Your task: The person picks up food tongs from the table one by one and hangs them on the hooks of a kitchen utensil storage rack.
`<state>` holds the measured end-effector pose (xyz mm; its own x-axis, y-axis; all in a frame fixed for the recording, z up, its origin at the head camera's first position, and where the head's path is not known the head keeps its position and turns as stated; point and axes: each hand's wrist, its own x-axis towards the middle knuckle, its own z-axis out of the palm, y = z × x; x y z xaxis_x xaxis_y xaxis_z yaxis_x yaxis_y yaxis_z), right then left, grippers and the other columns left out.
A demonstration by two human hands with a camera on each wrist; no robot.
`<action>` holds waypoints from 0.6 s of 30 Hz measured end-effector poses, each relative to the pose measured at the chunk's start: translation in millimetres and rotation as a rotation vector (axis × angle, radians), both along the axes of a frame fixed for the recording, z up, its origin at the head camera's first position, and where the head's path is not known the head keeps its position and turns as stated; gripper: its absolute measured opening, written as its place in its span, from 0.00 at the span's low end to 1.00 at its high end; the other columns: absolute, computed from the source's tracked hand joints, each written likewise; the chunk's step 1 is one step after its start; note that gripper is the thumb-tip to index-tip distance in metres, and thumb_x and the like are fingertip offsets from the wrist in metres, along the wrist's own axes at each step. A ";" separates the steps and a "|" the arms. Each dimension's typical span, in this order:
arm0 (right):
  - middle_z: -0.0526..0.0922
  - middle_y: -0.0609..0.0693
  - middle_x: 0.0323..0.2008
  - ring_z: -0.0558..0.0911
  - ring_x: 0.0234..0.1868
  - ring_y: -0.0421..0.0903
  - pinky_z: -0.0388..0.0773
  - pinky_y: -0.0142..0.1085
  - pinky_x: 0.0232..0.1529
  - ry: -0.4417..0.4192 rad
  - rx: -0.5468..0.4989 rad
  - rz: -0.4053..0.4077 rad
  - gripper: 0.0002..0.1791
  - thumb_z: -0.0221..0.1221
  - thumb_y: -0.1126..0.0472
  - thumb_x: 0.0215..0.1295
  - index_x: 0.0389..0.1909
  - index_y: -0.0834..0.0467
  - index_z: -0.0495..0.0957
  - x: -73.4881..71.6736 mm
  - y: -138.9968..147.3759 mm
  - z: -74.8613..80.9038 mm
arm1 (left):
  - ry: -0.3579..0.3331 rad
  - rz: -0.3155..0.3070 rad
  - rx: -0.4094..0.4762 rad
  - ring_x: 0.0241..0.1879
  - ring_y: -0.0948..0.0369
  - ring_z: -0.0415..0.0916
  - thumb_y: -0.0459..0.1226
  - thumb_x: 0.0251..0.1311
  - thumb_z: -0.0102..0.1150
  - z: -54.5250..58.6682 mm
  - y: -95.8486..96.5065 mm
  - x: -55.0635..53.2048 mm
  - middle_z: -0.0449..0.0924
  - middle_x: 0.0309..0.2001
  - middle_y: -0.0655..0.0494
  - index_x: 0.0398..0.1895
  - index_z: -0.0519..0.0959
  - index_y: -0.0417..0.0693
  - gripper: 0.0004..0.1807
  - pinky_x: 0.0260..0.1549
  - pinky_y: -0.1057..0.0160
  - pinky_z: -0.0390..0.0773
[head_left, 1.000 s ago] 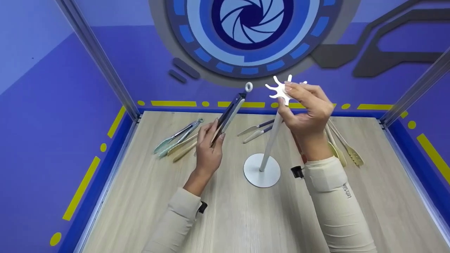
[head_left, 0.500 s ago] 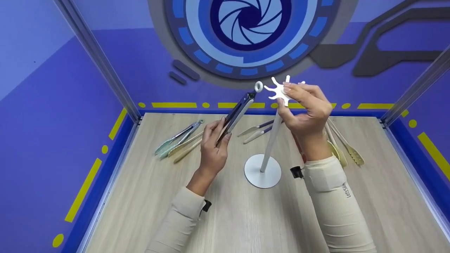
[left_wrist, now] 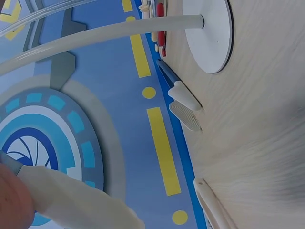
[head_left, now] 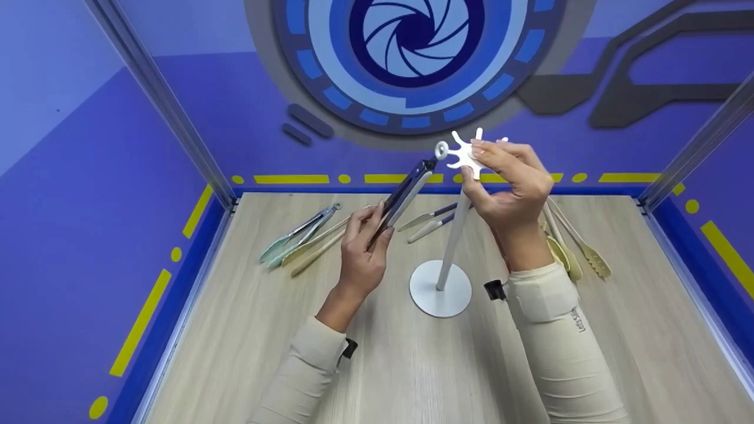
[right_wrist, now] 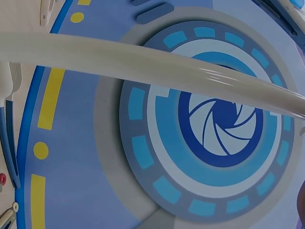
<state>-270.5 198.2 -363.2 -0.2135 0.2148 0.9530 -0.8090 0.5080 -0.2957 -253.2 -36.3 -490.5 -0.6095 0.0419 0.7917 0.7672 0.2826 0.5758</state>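
In the head view, my left hand (head_left: 362, 253) grips black-and-grey kitchen tongs (head_left: 406, 197), tilted up to the right. Their grey hanging ring (head_left: 441, 150) overlaps the tip of a left prong on the white many-pronged hook top (head_left: 465, 154) of a stand. My right hand (head_left: 513, 182) pinches that hook top between thumb and fingers. Below it, a pale pole (head_left: 452, 247) runs down to a round white base (head_left: 430, 300) on the table. The left wrist view shows a pale tong head (left_wrist: 76, 198) beside a finger (left_wrist: 12, 200).
Teal-tipped tongs (head_left: 294, 235) and beige tongs (head_left: 315, 250) lie at the left back. Navy-handled tongs (head_left: 430, 227) lie behind the pole. Yellowish utensils, among them a slotted one (head_left: 596, 262), lie at the right. A blue wall (head_left: 235, 129) stands behind the table (head_left: 389, 365).
My left hand has moved right with the tongs, bringing their ring from apart to overlapping a left prong. My right hand keeps its pinch on the hook top.
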 end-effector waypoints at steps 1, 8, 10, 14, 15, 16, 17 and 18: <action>0.94 0.61 0.36 0.86 0.38 0.58 0.83 0.30 0.57 -0.004 -0.001 -0.001 0.14 0.72 0.63 0.46 0.36 0.63 0.93 0.2 -0.1 0.2 | 0.002 -0.001 0.000 0.54 0.49 0.83 0.26 0.69 0.65 -0.1 0.7 0.1 0.77 0.60 0.36 0.70 0.76 0.29 0.27 0.53 0.65 0.84; 0.94 0.61 0.37 0.87 0.39 0.55 0.83 0.30 0.57 -0.017 -0.013 0.000 0.14 0.72 0.62 0.46 0.36 0.63 0.93 0.6 0.0 -0.1 | 0.011 0.012 -0.011 0.53 0.49 0.82 0.26 0.68 0.66 -2.0 2.6 -0.4 0.78 0.60 0.37 0.70 0.76 0.30 0.27 0.52 0.63 0.85; 0.94 0.61 0.37 0.87 0.39 0.55 0.83 0.30 0.57 -0.017 -0.014 -0.001 0.14 0.73 0.62 0.46 0.36 0.63 0.93 0.5 0.2 -0.5 | 0.004 0.011 -0.011 0.53 0.50 0.83 0.27 0.69 0.65 -2.5 2.5 -0.8 0.78 0.60 0.37 0.71 0.76 0.31 0.27 0.51 0.63 0.85; 0.94 0.61 0.37 0.87 0.39 0.55 0.83 0.30 0.57 -0.016 -0.015 -0.001 0.14 0.73 0.62 0.46 0.36 0.63 0.93 0.3 0.3 -1.2 | -0.013 0.015 -0.014 0.52 0.50 0.83 0.27 0.70 0.64 -2.7 2.3 -1.4 0.78 0.61 0.37 0.71 0.76 0.32 0.27 0.51 0.63 0.85; 0.94 0.60 0.37 0.87 0.39 0.55 0.83 0.30 0.57 -0.012 -0.015 0.000 0.13 0.73 0.62 0.46 0.36 0.62 0.93 -0.3 0.4 -1.6 | -0.019 0.016 -0.018 0.52 0.50 0.83 0.28 0.71 0.64 -2.7 2.4 -1.4 0.78 0.61 0.37 0.71 0.76 0.32 0.26 0.51 0.63 0.85; 0.94 0.60 0.37 0.87 0.39 0.55 0.83 0.31 0.57 -0.010 -0.018 0.004 0.13 0.73 0.62 0.46 0.35 0.62 0.93 -0.7 0.6 -1.9 | -0.025 0.017 -0.022 0.51 0.50 0.83 0.28 0.71 0.64 -2.5 2.7 -1.1 0.78 0.61 0.37 0.71 0.76 0.32 0.26 0.50 0.62 0.86; 0.94 0.60 0.37 0.87 0.39 0.54 0.84 0.32 0.57 -0.009 -0.020 0.007 0.13 0.73 0.62 0.46 0.35 0.62 0.93 -1.1 1.0 -2.3 | -0.027 0.018 -0.028 0.51 0.50 0.83 0.28 0.71 0.64 -2.4 3.1 -0.8 0.78 0.60 0.37 0.71 0.76 0.31 0.26 0.50 0.62 0.86; 0.94 0.59 0.36 0.87 0.39 0.54 0.84 0.33 0.57 -0.007 -0.022 0.010 0.13 0.73 0.62 0.46 0.35 0.62 0.93 -1.5 1.3 -2.6 | -0.027 0.021 -0.037 0.50 0.51 0.83 0.28 0.71 0.64 -2.4 3.4 -0.5 0.78 0.60 0.37 0.71 0.76 0.31 0.26 0.49 0.61 0.86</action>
